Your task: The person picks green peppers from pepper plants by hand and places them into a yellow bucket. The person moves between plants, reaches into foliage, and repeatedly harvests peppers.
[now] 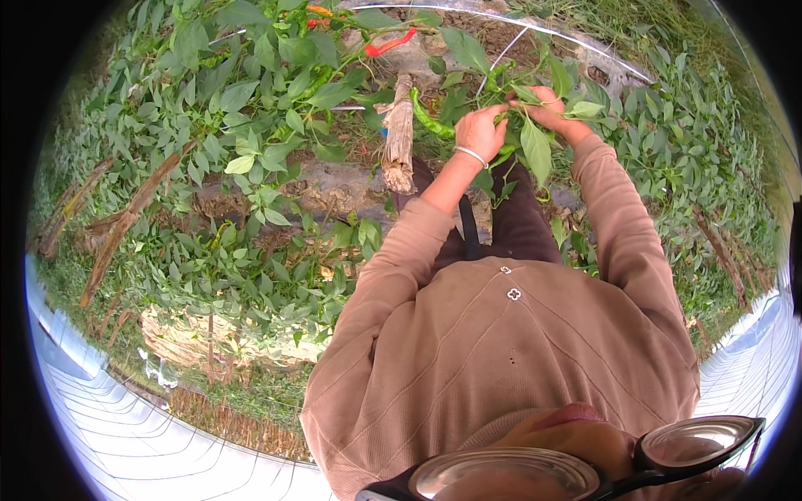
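Both my hands are among the leaves of a pepper plant [536,150], close together. My left hand [481,133], with a pale bangle at the wrist, has its fingertips closed on a part of the plant, stem or pepper; leaves and fingers hide which. To its right, my right hand [544,109] pinches a leafy stem of the same plant. A long green chili pepper [431,119] hangs just left of my left hand. Under that hand is another green pepper [503,154], partly covered. A red chili pepper [391,43] hangs farther up and left.
A thick wooden stake [399,138] stands left of my left hand. White twine [501,59] runs above the hands. Dense pepper plants [250,125] spread on both sides, with a slanting wooden stake [128,219] at the left. Plastic film [432,62] covers some soil.
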Demonstrator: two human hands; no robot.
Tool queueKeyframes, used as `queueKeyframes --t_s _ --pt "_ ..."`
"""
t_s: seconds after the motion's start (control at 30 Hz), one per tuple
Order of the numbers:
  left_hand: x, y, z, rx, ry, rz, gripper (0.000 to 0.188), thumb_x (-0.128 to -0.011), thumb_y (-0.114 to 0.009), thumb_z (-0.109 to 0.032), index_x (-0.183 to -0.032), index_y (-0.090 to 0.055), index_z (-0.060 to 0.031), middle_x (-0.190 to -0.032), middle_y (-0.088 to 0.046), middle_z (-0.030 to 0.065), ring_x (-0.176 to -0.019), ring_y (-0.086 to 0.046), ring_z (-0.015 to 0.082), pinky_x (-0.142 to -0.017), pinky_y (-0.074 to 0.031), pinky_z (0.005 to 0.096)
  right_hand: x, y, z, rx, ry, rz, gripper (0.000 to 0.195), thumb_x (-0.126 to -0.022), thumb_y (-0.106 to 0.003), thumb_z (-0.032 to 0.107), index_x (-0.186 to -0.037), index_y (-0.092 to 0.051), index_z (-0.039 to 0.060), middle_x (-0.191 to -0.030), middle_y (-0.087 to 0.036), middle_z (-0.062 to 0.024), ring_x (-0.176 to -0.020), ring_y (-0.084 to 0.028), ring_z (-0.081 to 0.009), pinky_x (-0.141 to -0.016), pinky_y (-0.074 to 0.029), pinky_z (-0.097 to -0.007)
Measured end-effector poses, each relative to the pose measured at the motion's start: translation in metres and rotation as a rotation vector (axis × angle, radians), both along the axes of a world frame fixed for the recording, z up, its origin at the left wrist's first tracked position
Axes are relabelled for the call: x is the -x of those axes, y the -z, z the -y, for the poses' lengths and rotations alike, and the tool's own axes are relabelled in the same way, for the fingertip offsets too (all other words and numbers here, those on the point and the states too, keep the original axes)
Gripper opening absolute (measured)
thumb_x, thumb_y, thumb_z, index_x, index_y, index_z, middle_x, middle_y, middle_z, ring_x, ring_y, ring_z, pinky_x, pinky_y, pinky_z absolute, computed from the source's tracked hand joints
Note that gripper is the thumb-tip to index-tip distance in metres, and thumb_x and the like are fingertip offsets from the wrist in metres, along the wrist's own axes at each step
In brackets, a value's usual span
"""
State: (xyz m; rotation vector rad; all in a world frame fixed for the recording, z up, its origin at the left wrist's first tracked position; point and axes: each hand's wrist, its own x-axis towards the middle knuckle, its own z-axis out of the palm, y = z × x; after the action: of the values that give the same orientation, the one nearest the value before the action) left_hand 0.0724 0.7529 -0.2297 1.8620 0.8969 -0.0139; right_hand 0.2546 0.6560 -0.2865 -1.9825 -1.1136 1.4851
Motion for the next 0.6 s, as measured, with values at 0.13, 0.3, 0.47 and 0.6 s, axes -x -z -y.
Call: queueKeyframes --t_s 0.13,0.3,0.47,0.6 --pt "0.007 -0.001 0.008 -0.008 0.242 -0.282 0.018 -0.077 -0.062 -0.020 -0.091 -0.067 -0.0102 -0.082 -0.066 0.0165 -0.078 -0.063 0.0355 -0.072 -0.050 0.0450 0.001 -0.025 0.019 0.080 0.563 -0.218 0.025 -0.087 -0.064 0.026 -0.104 -0.066 0.0086 -0.082 -0.061 -0.0027 -0.076 -0.057 -0.0125 -0.065 -0.050 -0.0303" --pt "-0.041 0.031 0.008 -0.197 0.163 -0.229 0.019 -0.079 -0.062 -0.019 -0.095 -0.065 -0.0089 -0.093 -0.063 0.0149 -0.083 -0.062 0.0348 -0.075 -0.049 0.0449 0.009 -0.047 0.033 -0.012 0.745 -0.289 0.027 -0.091 -0.060 0.026 -0.104 -0.064 0.0035 -0.078 -0.057 -0.0023 -0.074 -0.054 -0.0101 -0.059 -0.052 -0.0277" --pt "-0.067 0.034 -0.012 -0.238 -0.054 -0.092 0.016 -0.078 -0.062 -0.015 -0.093 -0.064 -0.0106 -0.098 -0.057 0.0102 -0.082 -0.061 0.0336 -0.072 -0.049 0.0438 0.008 -0.050 0.051 -0.006 0.812 -0.293 0.024 -0.090 -0.060 0.023 -0.103 -0.064 0.0030 -0.077 -0.057 -0.0017 -0.073 -0.054 -0.0094 -0.059 -0.051 -0.0271" --pt "-0.062 0.028 -0.021 -0.231 0.045 0.000 0.017 -0.078 -0.062 -0.014 -0.094 -0.066 -0.0126 -0.100 -0.062 0.0087 -0.085 -0.062 0.0325 -0.074 -0.049 0.0427 0.017 -0.037 0.065 -0.104 0.781 -0.331 0.022 -0.090 -0.060 0.021 -0.102 -0.064 0.0029 -0.077 -0.058 -0.0005 -0.070 -0.053 -0.0092 -0.057 -0.048 -0.0259"
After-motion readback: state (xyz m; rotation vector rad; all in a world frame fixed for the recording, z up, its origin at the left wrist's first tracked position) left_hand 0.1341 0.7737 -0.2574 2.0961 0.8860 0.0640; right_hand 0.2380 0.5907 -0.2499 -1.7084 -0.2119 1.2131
